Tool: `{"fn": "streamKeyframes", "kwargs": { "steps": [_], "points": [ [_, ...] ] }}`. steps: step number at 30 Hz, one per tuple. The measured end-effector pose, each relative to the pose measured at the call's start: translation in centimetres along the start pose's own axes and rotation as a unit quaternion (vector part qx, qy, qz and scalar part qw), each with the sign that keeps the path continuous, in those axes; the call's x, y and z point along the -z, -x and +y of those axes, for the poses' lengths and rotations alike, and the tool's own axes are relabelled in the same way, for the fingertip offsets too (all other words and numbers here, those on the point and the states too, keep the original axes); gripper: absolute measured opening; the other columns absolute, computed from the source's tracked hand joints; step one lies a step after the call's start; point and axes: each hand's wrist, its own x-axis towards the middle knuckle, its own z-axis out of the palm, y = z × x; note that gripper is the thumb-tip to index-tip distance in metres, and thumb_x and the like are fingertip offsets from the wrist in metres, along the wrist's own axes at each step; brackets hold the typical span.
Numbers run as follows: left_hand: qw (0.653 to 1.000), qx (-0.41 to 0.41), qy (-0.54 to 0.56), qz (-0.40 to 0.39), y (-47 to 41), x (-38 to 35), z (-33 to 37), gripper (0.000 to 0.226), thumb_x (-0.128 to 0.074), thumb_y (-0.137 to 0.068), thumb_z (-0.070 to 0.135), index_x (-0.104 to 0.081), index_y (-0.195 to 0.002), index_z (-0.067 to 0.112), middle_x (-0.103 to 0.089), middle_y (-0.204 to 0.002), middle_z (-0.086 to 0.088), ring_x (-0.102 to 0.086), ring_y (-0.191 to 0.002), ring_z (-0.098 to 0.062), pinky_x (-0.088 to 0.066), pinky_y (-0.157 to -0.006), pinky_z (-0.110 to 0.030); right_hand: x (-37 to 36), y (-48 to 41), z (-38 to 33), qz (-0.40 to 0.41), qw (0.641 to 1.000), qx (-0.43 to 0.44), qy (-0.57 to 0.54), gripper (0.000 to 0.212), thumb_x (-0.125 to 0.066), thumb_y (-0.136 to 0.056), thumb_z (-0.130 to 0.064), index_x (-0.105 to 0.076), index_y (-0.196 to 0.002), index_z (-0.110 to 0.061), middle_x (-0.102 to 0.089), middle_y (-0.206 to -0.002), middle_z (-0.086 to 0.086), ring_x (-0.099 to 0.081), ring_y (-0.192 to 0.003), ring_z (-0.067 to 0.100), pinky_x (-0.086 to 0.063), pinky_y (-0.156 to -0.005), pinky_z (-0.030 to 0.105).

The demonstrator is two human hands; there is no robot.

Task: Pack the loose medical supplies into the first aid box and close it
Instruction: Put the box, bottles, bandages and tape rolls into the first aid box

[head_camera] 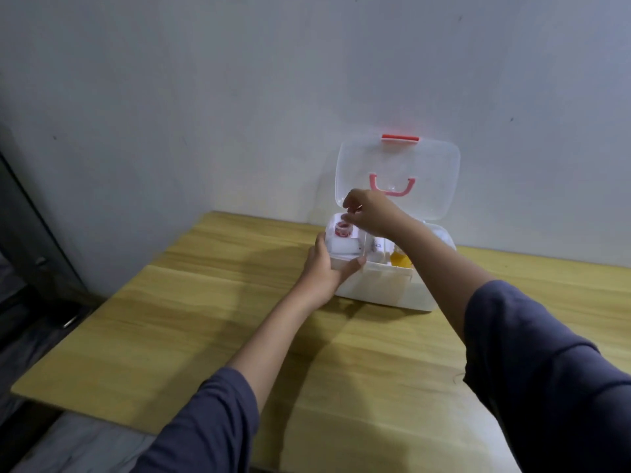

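Observation:
A white first aid box [382, 285] stands open on the wooden table, its clear lid [399, 162] upright with a red latch and pink handle. My left hand [327, 268] grips the box's front left corner. My right hand [368, 213] hovers over the left compartment, fingertips pinched just above a small red-and-white roll of tape [344, 229] that lies on white items inside. Whether the fingers touch the roll is unclear. A white bottle [377, 246] and a yellow item [400, 259] sit in the middle compartments, partly hidden by my right forearm.
The wooden table [239, 336] runs from the wall toward me, with its left edge dropping to a dark floor area. A pale wall [239, 97] stands right behind the box lid.

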Motion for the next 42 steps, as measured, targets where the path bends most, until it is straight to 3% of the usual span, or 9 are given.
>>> {"fn": "streamKeyframes", "kwargs": {
  "steps": [4, 10, 12, 15, 20, 23, 27, 35, 42],
  "points": [
    [1.000, 0.001, 0.003, 0.002, 0.1, 0.0, -0.1, 0.122, -0.063, -0.051, 0.076, -0.027, -0.152, 0.017, -0.042, -0.147, -0.010, -0.045, -0.136, -0.028, -0.043, -0.112, -0.048, 1.6, 0.7, 0.4, 0.036, 0.997, -0.028, -0.063, 0.020, -0.055, -0.090, -0.023, -0.052, -0.077, -0.009, -0.063, -0.071, 0.009, -0.056, -0.054, 0.011, -0.045, -0.057, 0.025],
    [1.000, -0.006, 0.008, 0.006, 0.3, -0.1, 0.2, 0.115, -0.064, -0.051, 0.074, -0.031, -0.149, 0.021, -0.044, -0.143, -0.008, -0.047, -0.133, -0.028, -0.043, -0.111, -0.048, 2.2, 1.5, 0.6, -0.065, 0.987, -0.068, -0.133, 0.007, -0.053, -0.081, -0.013, -0.047, -0.078, -0.014, -0.058, -0.081, 0.006, -0.058, -0.084, 0.024, -0.050, -0.089, 0.044],
    [1.000, -0.001, 0.008, 0.005, 0.3, -0.1, 0.3, 0.119, -0.064, -0.050, 0.075, -0.029, -0.151, 0.021, -0.042, -0.145, -0.009, -0.045, -0.135, -0.028, -0.042, -0.112, -0.048, 1.9, 1.6, 0.5, -0.062, 0.993, -0.046, -0.090, 0.008, -0.054, -0.083, -0.010, -0.052, -0.091, -0.009, -0.056, -0.087, 0.005, -0.055, -0.091, 0.025, -0.045, -0.085, 0.038],
    [1.000, 0.009, -0.002, -0.004, 0.4, 0.0, 0.4, 0.124, -0.062, -0.049, 0.077, -0.025, -0.153, 0.021, -0.038, -0.149, -0.010, -0.043, -0.137, -0.029, -0.041, -0.113, -0.049, 1.7, 1.7, 0.3, -0.052, 0.998, -0.020, -0.032, 0.036, -0.065, -0.083, -0.024, -0.053, -0.110, -0.004, -0.053, -0.099, 0.002, -0.049, -0.092, 0.019, -0.040, -0.080, 0.028],
    [1.000, 0.009, -0.006, -0.003, 0.6, 0.1, 0.6, 0.122, -0.062, -0.051, 0.077, -0.025, -0.153, 0.020, -0.039, -0.149, -0.010, -0.042, -0.138, -0.028, -0.041, -0.114, -0.049, 1.1, 1.8, 0.6, -0.013, 0.999, -0.005, -0.037, 0.037, -0.077, -0.071, -0.026, -0.066, -0.102, -0.007, -0.068, -0.099, 0.006, -0.059, -0.085, 0.015, -0.047, -0.077, 0.024],
    [1.000, 0.006, -0.006, 0.001, 0.6, 0.0, 0.5, 0.121, -0.062, -0.052, 0.077, -0.025, -0.153, 0.022, -0.040, -0.150, -0.009, -0.043, -0.138, -0.027, -0.041, -0.113, -0.048, 0.9, 1.6, 0.6, -0.015, 0.999, -0.011, -0.030, 0.031, -0.077, -0.070, -0.019, -0.069, -0.098, -0.007, -0.071, -0.099, 0.009, -0.065, -0.091, 0.023, -0.055, -0.085, 0.033],
    [1.000, 0.006, -0.006, 0.002, 0.6, 0.1, 0.5, 0.120, -0.063, -0.052, 0.076, -0.025, -0.153, 0.023, -0.042, -0.147, -0.009, -0.046, -0.135, -0.027, -0.044, -0.111, -0.048, 0.2, 1.2, 0.5, -0.023, 1.000, -0.015, 0.001, 0.031, -0.079, -0.067, -0.014, -0.070, -0.096, -0.008, -0.072, -0.099, 0.009, -0.066, -0.091, 0.023, -0.056, -0.086, 0.037],
    [1.000, 0.002, -0.005, 0.004, 0.9, 0.0, 0.9, 0.117, -0.061, -0.051, 0.074, -0.030, -0.150, 0.019, -0.044, -0.144, -0.012, -0.046, -0.134, -0.029, -0.043, -0.111, -0.049, 1.5, 1.3, -0.2, -0.096, 0.994, -0.017, 0.058, 0.030, -0.062, -0.083, -0.017, -0.066, -0.113, -0.016, -0.065, -0.118, 0.006, -0.059, -0.107, 0.023, -0.041, -0.082, 0.025],
    [1.000, 0.013, -0.008, 0.000, 1.1, 0.0, 1.0, 0.116, -0.064, -0.055, 0.074, -0.027, -0.152, 0.022, -0.041, -0.148, -0.010, -0.043, -0.137, -0.028, -0.040, -0.113, -0.048, 1.0, 1.1, 0.3, -0.053, 0.998, -0.026, 0.008, 0.030, -0.073, -0.075, -0.013, -0.069, -0.104, -0.009, -0.069, -0.108, 0.008, -0.063, -0.099, 0.023, -0.050, -0.086, 0.030]
  ]
}}
